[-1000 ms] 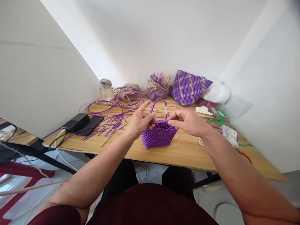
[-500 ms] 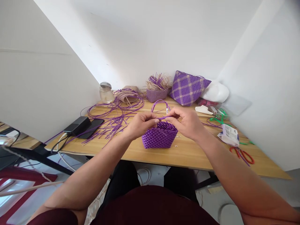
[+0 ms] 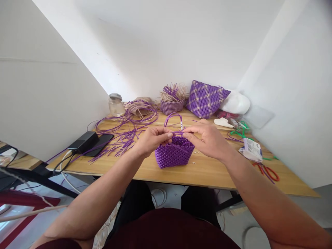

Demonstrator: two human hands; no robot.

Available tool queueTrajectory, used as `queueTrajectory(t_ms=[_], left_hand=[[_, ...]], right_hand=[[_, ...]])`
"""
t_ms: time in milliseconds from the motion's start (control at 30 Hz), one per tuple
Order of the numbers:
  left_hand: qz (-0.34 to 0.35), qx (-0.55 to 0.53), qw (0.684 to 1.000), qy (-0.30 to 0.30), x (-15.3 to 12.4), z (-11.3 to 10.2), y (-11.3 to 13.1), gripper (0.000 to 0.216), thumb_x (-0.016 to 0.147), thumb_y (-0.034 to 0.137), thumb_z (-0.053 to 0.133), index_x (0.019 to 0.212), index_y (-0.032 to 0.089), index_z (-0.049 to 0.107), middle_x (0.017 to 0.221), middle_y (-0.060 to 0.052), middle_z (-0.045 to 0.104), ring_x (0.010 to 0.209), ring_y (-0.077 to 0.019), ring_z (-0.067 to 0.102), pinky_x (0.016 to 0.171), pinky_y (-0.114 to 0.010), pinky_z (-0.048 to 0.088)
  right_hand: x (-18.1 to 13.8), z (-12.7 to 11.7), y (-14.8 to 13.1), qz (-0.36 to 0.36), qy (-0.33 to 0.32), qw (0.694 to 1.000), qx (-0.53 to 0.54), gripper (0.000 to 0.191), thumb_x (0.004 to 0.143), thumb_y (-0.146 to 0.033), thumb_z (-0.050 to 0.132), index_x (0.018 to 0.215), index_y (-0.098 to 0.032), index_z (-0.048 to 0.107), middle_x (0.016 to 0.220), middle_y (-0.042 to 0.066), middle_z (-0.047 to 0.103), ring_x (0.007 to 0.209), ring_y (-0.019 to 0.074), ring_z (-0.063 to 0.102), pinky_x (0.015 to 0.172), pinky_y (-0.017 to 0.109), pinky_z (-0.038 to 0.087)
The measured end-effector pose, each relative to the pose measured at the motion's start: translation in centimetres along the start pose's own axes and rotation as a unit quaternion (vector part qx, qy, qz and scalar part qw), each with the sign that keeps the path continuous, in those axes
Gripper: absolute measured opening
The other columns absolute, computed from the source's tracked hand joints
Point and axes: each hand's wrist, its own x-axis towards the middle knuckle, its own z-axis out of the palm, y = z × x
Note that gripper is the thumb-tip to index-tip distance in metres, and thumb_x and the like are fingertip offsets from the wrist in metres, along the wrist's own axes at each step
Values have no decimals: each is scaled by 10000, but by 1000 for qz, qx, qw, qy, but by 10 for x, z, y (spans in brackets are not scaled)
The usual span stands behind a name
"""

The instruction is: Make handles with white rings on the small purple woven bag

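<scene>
A small woven purple basket (image 3: 173, 155) stands on the wooden table in front of me. Thin purple strips (image 3: 177, 132) run between my hands just above its rim. My left hand (image 3: 155, 138) pinches them from the left with thumb and forefinger. On the other side, my right hand (image 3: 203, 136) pinches the same strips. Behind the hands a purple strip handle (image 3: 172, 116) arches up, with a white striped band (image 3: 181, 125) on its right leg. The fingers partly cover the basket's rim.
Loose purple strips (image 3: 127, 138), a black power adapter (image 3: 84, 141) and a phone (image 3: 102, 144) lie left. At the back are a glass jar (image 3: 116, 105), a basket with loose ends (image 3: 171, 106) and a checked purple bag (image 3: 206, 100). Orange-handled scissors (image 3: 271, 174) lie right.
The view has shifted slightly. Both hands keep their pinch on the strips, and the two fingertips sit a little differently. The basket stays below them, turned slightly.
</scene>
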Motion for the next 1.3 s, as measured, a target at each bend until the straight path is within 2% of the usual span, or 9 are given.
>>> queueTrajectory(t_ms=[100, 200, 300, 467, 667, 800, 967, 1200, 1300], left_hand=[[0, -15, 1000, -11, 0, -2, -1, 235, 753, 348, 779, 870, 146, 754, 712, -18, 687, 612, -80, 566, 607, -209, 441], [0, -18, 1000, -25, 1, -4, -1, 227, 726, 306, 800, 889, 151, 769, 753, -36, 721, 667, -102, 613, 658, -227, 478], [-9, 5, 999, -32, 2, -7, 2, 227, 688, 276, 819, 871, 152, 768, 807, -49, 746, 707, -121, 643, 678, -238, 498], [-30, 143, 989, -24, 1, -12, 21, 226, 726, 286, 778, 895, 140, 747, 721, -19, 697, 547, -77, 541, 476, -192, 398], [19, 155, 987, -27, 4, 6, 52, 522, 708, 226, 779, 1207, 155, 645, 1072, -101, 718, 827, -162, 683, 646, -259, 547], [84, 334, 939, -17, 11, 22, 65, 292, 750, 231, 724, 1036, 173, 737, 875, -49, 748, 702, -134, 658, 644, -255, 506], [113, 473, 872, -60, 18, 26, 76, 303, 749, 128, 650, 1032, 175, 745, 779, -35, 762, 702, -147, 659, 673, -258, 481], [131, 576, 806, -32, 26, 29, 72, 266, 803, 162, 616, 1026, 191, 757, 806, -29, 761, 781, -171, 681, 744, -276, 466], [117, 648, 752, -38, 33, 26, 68, 227, 841, 194, 580, 974, 190, 763, 847, -51, 759, 818, -189, 672, 742, -284, 452]], right_hand=[[4, -4, 0, 79, -48, 988, 127, 218, 908, -319, 583, 752, -210, 687, 779, 15, 688, 739, 167, 579, 713, 327, 421], [6, -2, 2, 171, -85, 945, 267, 217, 876, -353, 598, 757, -191, 678, 747, 16, 654, 683, 147, 554, 640, 299, 409], [8, 5, 5, 197, -93, 906, 364, 204, 841, -339, 616, 714, -184, 652, 726, 19, 636, 689, 142, 556, 670, 298, 422], [12, 18, 8, 228, -61, 872, 428, 141, 761, -302, 664, 705, -176, 634, 641, -12, 572, 593, 109, 489, 585, 270, 372], [17, 25, 5, 242, -69, 844, 473, 164, 732, -303, 705, 672, -167, 636, 593, -15, 550, 572, 107, 470, 573, 273, 340], [17, 28, 6, 238, -58, 834, 495, 179, 692, -304, 748, 641, -167, 645, 566, -24, 539, 565, 108, 468, 578, 280, 333], [10, 32, 10, 224, -67, 814, 532, 203, 724, -354, 734, 704, -158, 682, 637, -14, 575, 617, 111, 478, 641, 289, 352], [1, 41, 21, 207, -36, 852, 480, 262, 807, -434, 689, 843, -176, 710, 746, -3, 630, 692, 123, 513, 667, 287, 356], [-4, 43, 27, 231, -34, 874, 426, 250, 813, -422, 680, 839, -178, 728, 766, 11, 659, 691, 131, 522, 652, 289, 360]])
